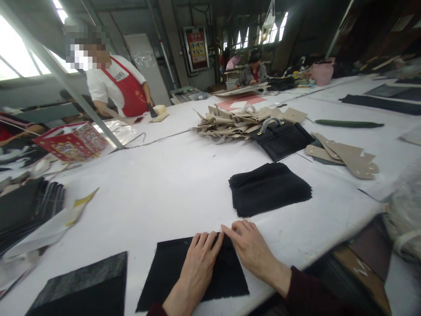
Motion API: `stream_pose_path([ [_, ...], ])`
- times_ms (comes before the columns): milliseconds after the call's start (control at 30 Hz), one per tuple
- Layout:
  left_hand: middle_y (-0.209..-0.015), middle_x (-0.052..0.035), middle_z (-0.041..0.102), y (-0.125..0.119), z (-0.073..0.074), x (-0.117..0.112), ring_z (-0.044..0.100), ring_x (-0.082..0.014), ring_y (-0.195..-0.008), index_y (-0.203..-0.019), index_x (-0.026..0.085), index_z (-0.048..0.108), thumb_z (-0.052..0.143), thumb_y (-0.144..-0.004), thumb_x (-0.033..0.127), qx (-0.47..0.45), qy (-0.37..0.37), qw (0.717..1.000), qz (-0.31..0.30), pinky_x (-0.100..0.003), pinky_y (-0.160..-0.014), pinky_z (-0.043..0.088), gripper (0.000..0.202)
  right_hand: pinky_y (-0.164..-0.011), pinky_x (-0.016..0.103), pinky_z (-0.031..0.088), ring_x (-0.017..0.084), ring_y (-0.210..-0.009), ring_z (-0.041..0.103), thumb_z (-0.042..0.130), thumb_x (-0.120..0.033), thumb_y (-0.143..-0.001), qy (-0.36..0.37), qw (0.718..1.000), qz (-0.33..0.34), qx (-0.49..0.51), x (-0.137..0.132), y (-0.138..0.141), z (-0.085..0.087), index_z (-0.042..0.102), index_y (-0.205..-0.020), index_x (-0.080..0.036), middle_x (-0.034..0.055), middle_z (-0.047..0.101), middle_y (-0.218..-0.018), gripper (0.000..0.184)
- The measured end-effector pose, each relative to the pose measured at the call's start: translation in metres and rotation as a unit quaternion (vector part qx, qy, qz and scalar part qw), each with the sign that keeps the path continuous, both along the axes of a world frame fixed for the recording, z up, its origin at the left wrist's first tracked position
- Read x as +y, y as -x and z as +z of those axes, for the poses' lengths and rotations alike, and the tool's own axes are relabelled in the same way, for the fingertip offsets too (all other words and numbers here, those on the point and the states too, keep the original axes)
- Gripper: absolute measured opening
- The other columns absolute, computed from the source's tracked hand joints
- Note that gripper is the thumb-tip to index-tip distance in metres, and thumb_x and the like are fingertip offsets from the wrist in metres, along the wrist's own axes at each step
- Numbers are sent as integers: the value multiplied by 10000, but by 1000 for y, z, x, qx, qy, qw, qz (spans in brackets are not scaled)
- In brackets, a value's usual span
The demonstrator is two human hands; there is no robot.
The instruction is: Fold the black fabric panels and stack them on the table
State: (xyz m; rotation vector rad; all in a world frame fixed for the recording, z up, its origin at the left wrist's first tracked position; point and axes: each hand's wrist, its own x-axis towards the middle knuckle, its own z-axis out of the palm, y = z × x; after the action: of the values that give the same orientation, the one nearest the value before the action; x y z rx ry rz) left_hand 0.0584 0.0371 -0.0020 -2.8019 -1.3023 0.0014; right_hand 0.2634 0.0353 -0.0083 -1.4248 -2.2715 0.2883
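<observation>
A rectangular piece of black fabric [171,263] lies flat on the white table near its front edge. My left hand [199,263] rests on top of it, fingers laid forward to the fabric's far edge. My right hand [251,245] touches the fabric's far right part, index finger stretched left toward my left hand and the other fingers bent; its thumb is hidden. Ahead and to the right sits a stack of black fabric pieces [269,188]. Left of my hands is another dark piece [88,285] with a greyish strip along its far side.
A black handbag [283,138] leans by a heap of beige leather pieces [230,120]. Beige straps [345,153] and a long green strip-like object [348,123] lie right. Dark stacked panels [29,206] and a red box [72,142] stand left. A co-worker in a red apron [133,87] works across the table [158,184].
</observation>
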Motion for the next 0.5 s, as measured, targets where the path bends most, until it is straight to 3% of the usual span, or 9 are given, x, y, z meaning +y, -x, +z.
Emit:
stream_pose_path([
  [233,-1455,-31,465,19,-11,-9,429,-238,-1260,-1473,247,356,399,-785,-28,-33,22,999,16,-405,-1066,340,742,-894,374,396,228,-1005,481,469,-44,-890,-31,997,27,-70,-1,-3,-2,558,-1254,-203,85,557,-1087,407],
  [367,-1461,-29,468,20,-12,-11,434,-240,-1268,-1469,243,366,417,-773,-23,-37,34,998,24,-400,-1067,347,747,-874,384,395,229,-961,490,476,-61,-894,-35,996,12,-81,2,6,1,514,-1330,-245,76,562,-1032,474],
  [500,-1454,-20,480,24,-10,-12,448,-239,-1266,-1452,245,389,418,-802,-13,-47,31,998,27,-406,-1060,365,700,-924,429,383,256,-1010,491,505,-59,-868,-63,990,27,-123,-3,7,-4,535,-1307,-208,105,569,-1134,465],
])
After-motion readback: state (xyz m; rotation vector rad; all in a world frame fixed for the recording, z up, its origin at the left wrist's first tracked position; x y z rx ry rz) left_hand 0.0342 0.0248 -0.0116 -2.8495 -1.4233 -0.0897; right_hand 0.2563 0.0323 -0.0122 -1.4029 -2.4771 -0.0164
